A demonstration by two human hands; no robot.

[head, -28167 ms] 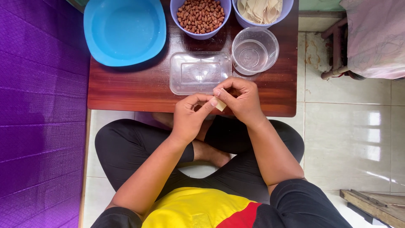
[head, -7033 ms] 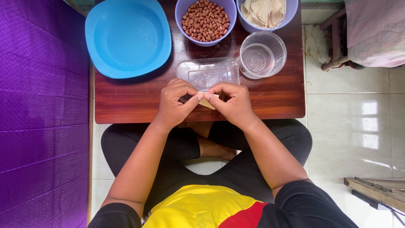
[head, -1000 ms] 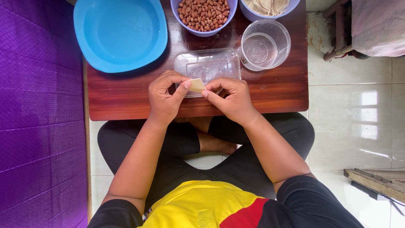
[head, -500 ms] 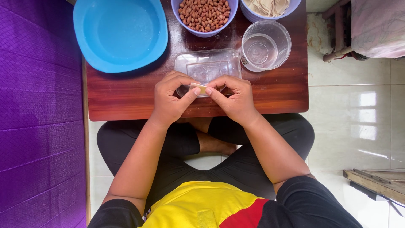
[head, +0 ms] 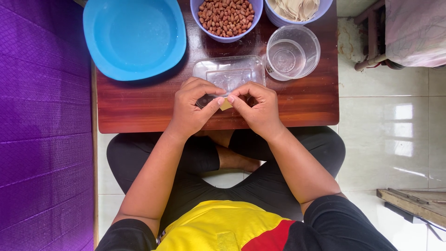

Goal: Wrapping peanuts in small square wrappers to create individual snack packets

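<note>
Head view: left hand and right hand pinch a small pale dough wrapper between fingertips, just in front of the clear plastic tray. Behind the tray sits a bowl of peanuts.

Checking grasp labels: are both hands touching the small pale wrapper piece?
Touching. Head view: the left hand and right hand pinch the pale wrapper piece between their fingertips, no gap visible.
</note>
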